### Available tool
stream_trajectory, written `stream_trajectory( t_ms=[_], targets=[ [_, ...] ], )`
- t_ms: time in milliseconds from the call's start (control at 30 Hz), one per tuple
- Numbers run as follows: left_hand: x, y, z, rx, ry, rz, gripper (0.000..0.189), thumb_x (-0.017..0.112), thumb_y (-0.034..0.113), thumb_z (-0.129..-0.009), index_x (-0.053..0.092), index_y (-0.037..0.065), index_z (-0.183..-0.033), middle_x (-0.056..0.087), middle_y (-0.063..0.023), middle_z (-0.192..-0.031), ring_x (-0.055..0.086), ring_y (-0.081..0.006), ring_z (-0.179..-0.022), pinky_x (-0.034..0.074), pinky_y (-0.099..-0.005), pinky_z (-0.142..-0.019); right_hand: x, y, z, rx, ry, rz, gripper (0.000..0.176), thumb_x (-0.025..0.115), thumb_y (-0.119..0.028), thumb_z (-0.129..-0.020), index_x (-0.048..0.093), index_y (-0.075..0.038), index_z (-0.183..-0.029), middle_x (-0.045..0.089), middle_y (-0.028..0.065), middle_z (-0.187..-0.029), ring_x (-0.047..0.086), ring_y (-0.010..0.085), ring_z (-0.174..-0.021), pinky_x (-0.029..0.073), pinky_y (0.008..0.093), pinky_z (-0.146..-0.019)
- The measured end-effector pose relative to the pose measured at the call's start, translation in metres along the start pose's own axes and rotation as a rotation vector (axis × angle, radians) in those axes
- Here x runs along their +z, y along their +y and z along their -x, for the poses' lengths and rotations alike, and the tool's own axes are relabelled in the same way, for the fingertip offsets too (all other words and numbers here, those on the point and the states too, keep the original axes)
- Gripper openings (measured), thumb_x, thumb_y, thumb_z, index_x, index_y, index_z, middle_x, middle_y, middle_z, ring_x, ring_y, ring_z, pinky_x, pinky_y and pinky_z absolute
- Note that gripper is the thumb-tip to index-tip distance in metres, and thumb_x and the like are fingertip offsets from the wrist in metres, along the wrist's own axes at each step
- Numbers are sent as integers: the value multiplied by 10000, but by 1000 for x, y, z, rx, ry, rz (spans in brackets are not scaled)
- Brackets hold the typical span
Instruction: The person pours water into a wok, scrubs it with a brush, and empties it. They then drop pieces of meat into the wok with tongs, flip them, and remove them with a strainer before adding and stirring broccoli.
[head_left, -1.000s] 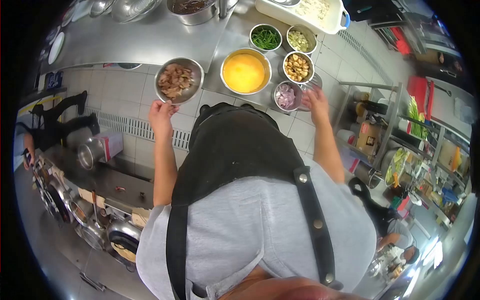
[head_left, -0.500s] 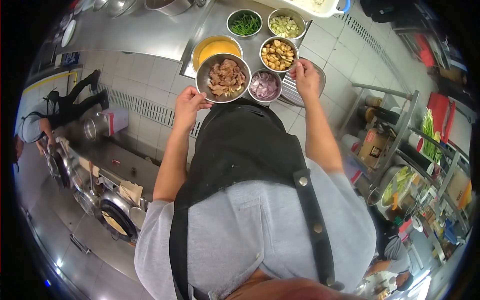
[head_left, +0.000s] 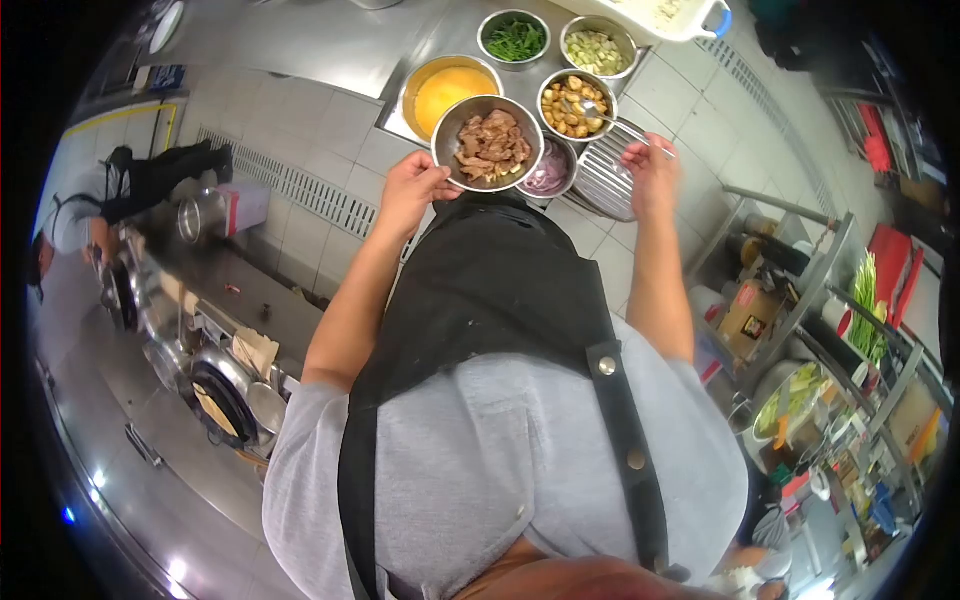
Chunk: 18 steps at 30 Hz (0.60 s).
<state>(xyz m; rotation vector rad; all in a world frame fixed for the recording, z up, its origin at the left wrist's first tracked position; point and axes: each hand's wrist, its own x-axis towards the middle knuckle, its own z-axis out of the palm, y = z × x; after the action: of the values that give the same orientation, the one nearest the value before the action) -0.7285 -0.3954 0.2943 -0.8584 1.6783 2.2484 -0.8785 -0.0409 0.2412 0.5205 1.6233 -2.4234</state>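
My left hand [head_left: 413, 192] grips the near-left rim of a steel bowl [head_left: 446, 143] with strips of brown meat [head_left: 494, 143] in it. My right hand [head_left: 652, 172] is closed around the handle of a metal spoon [head_left: 630, 129]. The spoon's head lies over the browned chunks [head_left: 572, 103] in another steel bowl. Sliced purple onion [head_left: 548, 172] sits in a bowl partly hidden behind the meat bowl. Behind the meat bowl stands a container of orange-yellow liquid [head_left: 452, 92]. Chopped greens [head_left: 513, 41] and pale green cubes [head_left: 594, 51] fill two bowls farther back.
A white tray [head_left: 690, 34] with a blue-ended handle stands at the back right. Steel counter [head_left: 290, 50] extends left. Shelving [head_left: 780, 205] with boxes and vegetables stands right. On the left, a person [head_left: 95, 200] works beside pans on a cooking line [head_left: 225, 400].
My right hand has moved right and slightly down, and the spoon now shows over the browned chunks. The view has shifted, so the bowls appear farther right. My left hand still grips the meat bowl.
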Motion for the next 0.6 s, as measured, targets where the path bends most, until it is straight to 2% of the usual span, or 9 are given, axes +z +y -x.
stream_trajectory(
  t_ms=[100,133,167,267,400,433,500,567,600],
  targets=[
    [10,7,-6,6,7,-33,100,635,103,-955,584,17,-957,671,-109,-897,696,-210,-796,595,-330,-731,31,-38,33,-74,-107,-23,239,584,-196,-1032,572,13,-1149,675,123,-839,654,209,-747,565,347,-732],
    [16,11,-7,25,21,28,138,636,34,-945,521,34,-868,641,-103,-818,721,-229,-723,613,-302,-644,42,-50,43,-134,-163,-26,224,581,-187,-1035,585,8,-1145,683,112,-840,658,196,-757,557,327,-740],
    [20,13,-10,32,31,31,138,636,34,-945,521,34,-868,641,-103,-818,721,-229,-723,613,-302,-644,52,-58,51,-132,-175,-27,224,581,-187,-1035,585,8,-1145,683,112,-840,658,196,-757,557,327,-740],
    [27,13,-20,45,11,87,139,628,18,-942,513,32,-864,639,-107,-810,723,-239,-721,614,-307,-657,76,-58,68,-237,-379,495,194,571,-158,-1045,640,3,-1126,724,82,-864,680,135,-813,543,278,-783],
    [25,19,-21,78,20,124,140,630,24,-942,513,34,-866,640,-103,-811,720,-236,-732,612,-318,-674,86,-60,58,-319,-151,309,178,573,-153,-1035,647,-1,-1090,723,86,-861,675,136,-808,534,278,-784],
    [19,18,-20,61,17,118,124,642,55,-941,531,33,-890,631,-91,-831,700,-226,-766,601,-334,-699,84,-62,56,-326,-172,307,178,573,-153,-1035,647,-1,-1090,723,86,-861,675,136,-808,534,278,-784],
    [3,19,-22,82,33,123,121,653,85,-941,548,33,-915,623,-80,-851,680,-217,-800,589,-349,-725,73,-62,39,-284,-16,377,196,558,-175,-1039,640,-1,-1074,721,92,-850,672,145,-782,535,276,-762],
    [-18,21,-22,90,74,176,105,640,83,-944,547,36,-929,637,-92,-865,684,-221,-813,582,-349,-718,47,-37,14,-442,-57,708,212,546,-194,-1044,620,0,-1089,717,98,-839,665,159,-728,540,281,-713],
    [-25,30,-19,103,111,173,94,626,83,-949,546,34,-946,664,-121,-905,691,-229,-828,577,-343,-733,51,-31,16,-378,-64,776,210,546,-193,-1046,615,-1,-1095,711,97,-830,661,157,-712,538,280,-687]
  ],
)
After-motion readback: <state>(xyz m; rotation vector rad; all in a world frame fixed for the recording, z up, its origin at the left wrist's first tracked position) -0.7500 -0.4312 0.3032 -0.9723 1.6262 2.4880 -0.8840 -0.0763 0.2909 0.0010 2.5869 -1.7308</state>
